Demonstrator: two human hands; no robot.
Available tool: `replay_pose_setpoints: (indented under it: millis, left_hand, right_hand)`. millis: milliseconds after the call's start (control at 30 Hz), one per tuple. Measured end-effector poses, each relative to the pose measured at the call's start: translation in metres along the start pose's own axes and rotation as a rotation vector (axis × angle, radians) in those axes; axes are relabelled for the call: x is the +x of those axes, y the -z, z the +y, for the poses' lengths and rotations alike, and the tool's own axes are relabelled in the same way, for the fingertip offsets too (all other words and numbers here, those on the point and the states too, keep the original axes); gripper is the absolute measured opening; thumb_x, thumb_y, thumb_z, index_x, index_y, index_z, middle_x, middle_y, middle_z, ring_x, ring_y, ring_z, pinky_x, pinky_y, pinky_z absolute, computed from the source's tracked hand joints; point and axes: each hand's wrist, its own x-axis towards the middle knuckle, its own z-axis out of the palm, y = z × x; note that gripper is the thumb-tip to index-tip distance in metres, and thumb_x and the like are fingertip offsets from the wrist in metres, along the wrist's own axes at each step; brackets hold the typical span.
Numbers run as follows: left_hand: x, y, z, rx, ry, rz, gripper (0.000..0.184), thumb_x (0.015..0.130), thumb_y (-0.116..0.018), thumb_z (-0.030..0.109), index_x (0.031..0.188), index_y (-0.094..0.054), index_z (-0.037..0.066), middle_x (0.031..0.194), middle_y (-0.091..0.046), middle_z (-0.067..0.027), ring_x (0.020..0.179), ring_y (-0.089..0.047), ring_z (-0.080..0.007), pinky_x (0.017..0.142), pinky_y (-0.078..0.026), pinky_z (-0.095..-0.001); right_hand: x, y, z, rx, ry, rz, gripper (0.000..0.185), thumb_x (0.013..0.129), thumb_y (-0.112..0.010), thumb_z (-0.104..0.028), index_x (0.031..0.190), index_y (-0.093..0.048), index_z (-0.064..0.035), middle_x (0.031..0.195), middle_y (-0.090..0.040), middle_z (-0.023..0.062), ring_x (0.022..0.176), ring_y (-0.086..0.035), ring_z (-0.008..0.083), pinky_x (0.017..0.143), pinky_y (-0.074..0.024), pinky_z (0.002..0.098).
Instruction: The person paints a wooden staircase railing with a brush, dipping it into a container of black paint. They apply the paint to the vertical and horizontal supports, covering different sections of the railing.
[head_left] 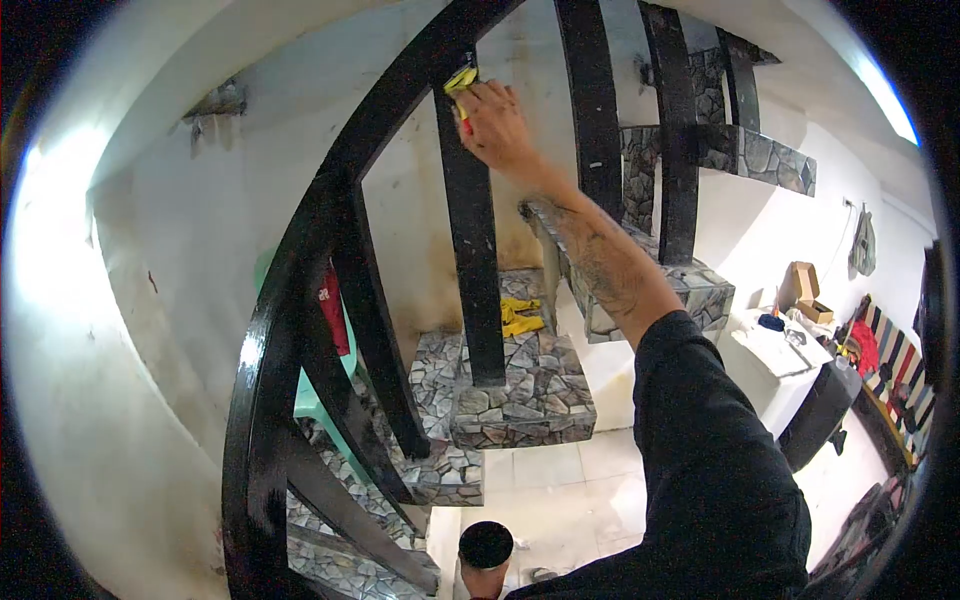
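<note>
My right hand (492,125) is raised near the top of a black upright post (470,230). Its fingers are closed around a brush (461,80) with yellow and red parts, which touches or nearly touches the post just below the curved black rail (385,105). At the bottom edge stands a round container (485,545) with a black top surface; whether paint or a lid fills it I cannot tell. My left hand does not show.
Stone-patterned steps (530,400) carry more black posts (590,120). A yellow cloth (521,316) lies on one step. Behind the railing stands a green chair (312,400) with a red cloth (333,310). At the right are a white cabinet (765,350) with items and an open cardboard box (808,295).
</note>
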Motion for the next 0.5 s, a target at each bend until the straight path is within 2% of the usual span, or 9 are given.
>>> replay_pose_setpoints:
  millis: [67,300,500]
  left_hand:
    - [-0.003,-0.003,0.015,-0.009,0.024,-0.013,0.061,0.06,-0.086,0.018,0.114,-0.062,0.004,0.111,-0.069,-0.0101,0.104,-0.065,-0.0251,0.094,-0.05,-0.0362]
    - [-0.002,-0.007,0.001,0.077,-0.054,-0.053,0.06,0.061,-0.086,0.017,0.114,-0.062,0.004,0.111,-0.069,-0.0104,0.103,-0.065,-0.0248,0.094,-0.05,-0.0362]
    - [-0.001,0.0,-0.013,0.134,-0.113,-0.036,0.06,0.061,-0.086,0.017,0.114,-0.062,0.003,0.111,-0.069,-0.0107,0.102,-0.065,-0.0246,0.093,-0.051,-0.0361]
  right_hand:
    - [-0.003,0.004,-0.01,0.036,0.016,-0.056,0.035,0.078,-0.066,-0.015,0.112,-0.061,-0.0074,0.103,-0.059,0.009,0.1,-0.052,0.0289,0.088,-0.0396,0.0426]
    - [-0.008,0.012,-0.024,0.141,0.015,-0.215,0.038,0.079,-0.065,-0.016,0.116,-0.059,-0.01,0.106,-0.058,0.007,0.104,-0.051,0.027,0.09,-0.0381,0.0426]
    - [-0.004,0.029,-0.004,0.398,0.054,-0.124,0.024,0.083,-0.065,-0.019,0.105,-0.068,-0.0107,0.101,-0.066,0.0093,0.093,-0.057,0.0293,0.081,-0.0439,0.0415]
